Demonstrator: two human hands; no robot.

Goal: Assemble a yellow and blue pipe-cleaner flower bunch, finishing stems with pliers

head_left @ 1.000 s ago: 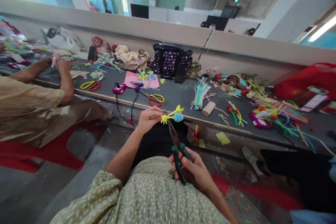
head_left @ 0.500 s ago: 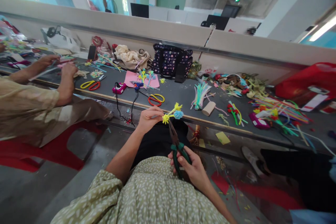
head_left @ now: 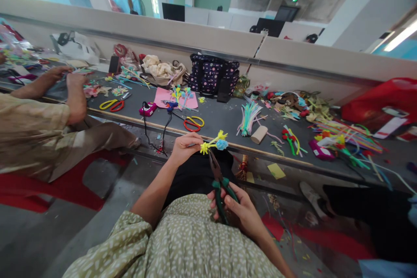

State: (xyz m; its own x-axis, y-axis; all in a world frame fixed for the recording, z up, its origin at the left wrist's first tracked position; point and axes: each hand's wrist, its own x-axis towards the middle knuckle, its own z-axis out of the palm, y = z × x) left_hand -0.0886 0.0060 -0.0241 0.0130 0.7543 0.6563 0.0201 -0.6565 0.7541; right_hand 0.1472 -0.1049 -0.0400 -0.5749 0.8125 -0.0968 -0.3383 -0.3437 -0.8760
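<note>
Two hands work above the lap: the left hand [head_left: 184,147] pinches a yellow-and-blue pipe-cleaner flower [head_left: 214,143], while the right hand [head_left: 241,210] grips green-handled pliers [head_left: 219,182], tips just below the flower. Beyond lies the cluttered desk [head_left: 221,119]; a co-worker's hands [head_left: 67,76] work far left.

Yellow-and-blue pipe-cleaner flower [head_left: 215,142] held above upright green-handled pliers [head_left: 219,182].

L hand [head_left: 185,147] pinches yellow/blue pipe-cleaner flower [head_left: 214,142]. R hand [head_left: 241,209] grips green-handled pliers [head_left: 219,182] — tips just below the flower, at its stem. Scissors [head_left: 193,123] on table [head_left: 221,118] beyond grip.
</note>
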